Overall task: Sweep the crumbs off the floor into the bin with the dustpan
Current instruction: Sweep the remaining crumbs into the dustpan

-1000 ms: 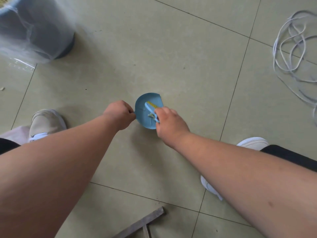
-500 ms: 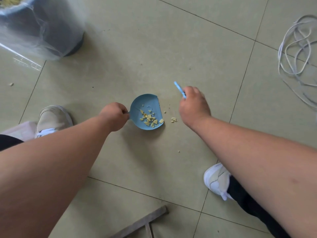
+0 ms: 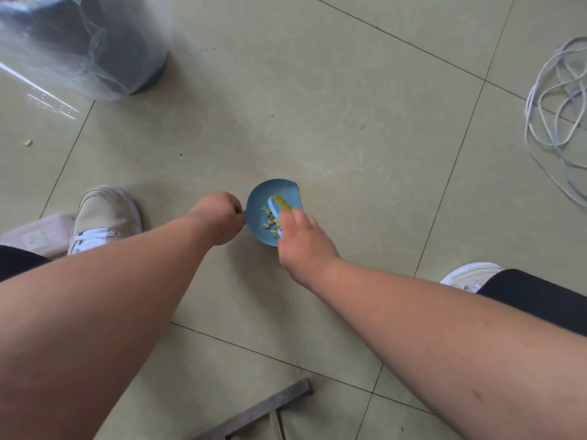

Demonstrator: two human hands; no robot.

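A: Left hand?
B: The left hand [image 3: 219,217] is at mid-frame, its forearm reaching in from the lower left. Fingers are curled tight into a fist on the thin handle of the dustpan [image 3: 270,198]; only a short bit of handle shows at the knuckles.

A: Dustpan position?
B: On the floor [image 3: 317,122] at frame centre, just right of that fist, mouth facing right. Crumbs [image 3: 270,222] lie inside it.

A: Right hand?
B: The right hand [image 3: 301,242] comes in from the lower right, back of the hand up, partly over the pan's lower right edge. Its fingers are clamped on the brush [image 3: 279,204], whose yellow bristles sit inside the pan.

A: Bin?
B: The bin [image 3: 82,42] stands in the upper left, lined with a clear bag, well apart from the pan.

A: Loose debris?
B: One crumb on the floor at the left edge; a fleck below the right wrist.

A: Other items?
B: Shoes at left and right, cord [image 3: 556,100] at the upper right.
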